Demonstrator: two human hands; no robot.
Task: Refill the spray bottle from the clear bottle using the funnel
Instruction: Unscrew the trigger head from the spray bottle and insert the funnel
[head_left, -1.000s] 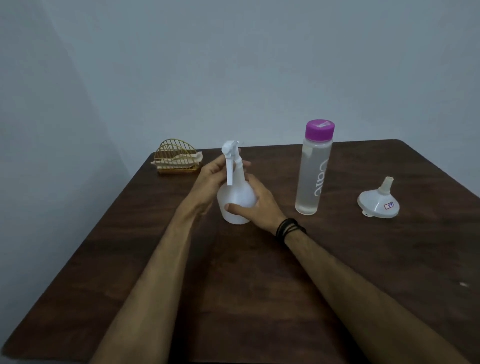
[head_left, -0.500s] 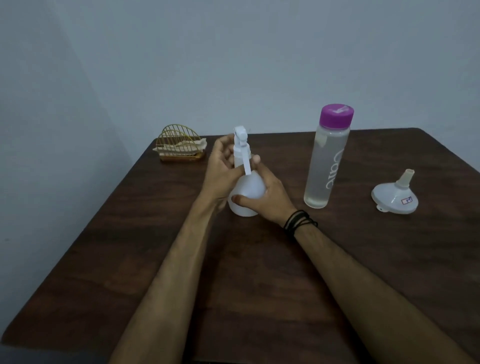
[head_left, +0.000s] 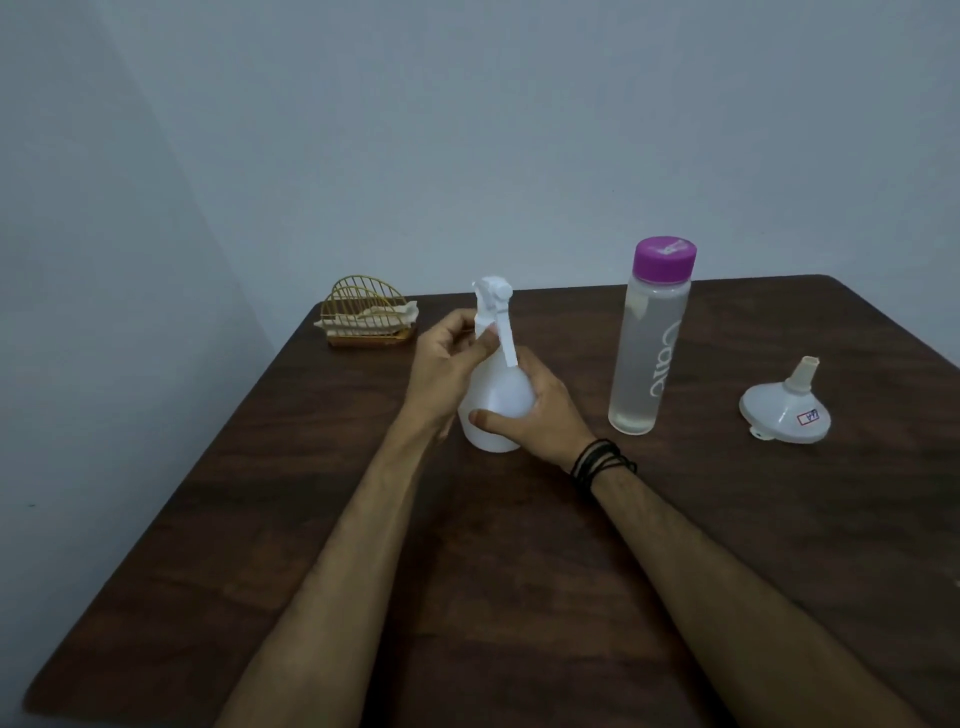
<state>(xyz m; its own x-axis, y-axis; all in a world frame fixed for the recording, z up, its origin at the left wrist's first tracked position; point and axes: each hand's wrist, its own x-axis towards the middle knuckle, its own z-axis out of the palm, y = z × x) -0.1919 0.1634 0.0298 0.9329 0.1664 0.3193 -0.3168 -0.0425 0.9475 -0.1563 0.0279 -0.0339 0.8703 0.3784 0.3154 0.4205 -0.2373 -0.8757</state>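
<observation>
A white spray bottle (head_left: 498, 400) stands upright on the dark wooden table (head_left: 519, 571), its trigger head on top. My right hand (head_left: 535, 410) grips the bottle's round body from the right. My left hand (head_left: 447, 358) curls around the neck just under the trigger head. To the right stands a tall clear bottle (head_left: 647, 353) with a purple cap, holding clear liquid. Farther right, a white funnel (head_left: 787, 410) lies mouth-down on the table with its spout pointing up.
A gold wire holder (head_left: 369, 317) with napkins sits at the table's back left corner. Pale walls rise behind and to the left. The table's left edge runs diagonally close to my left arm.
The trigger head has turned slightly in my left hand's grip. Both hands stay on the spray bottle; the view shifted a little.
</observation>
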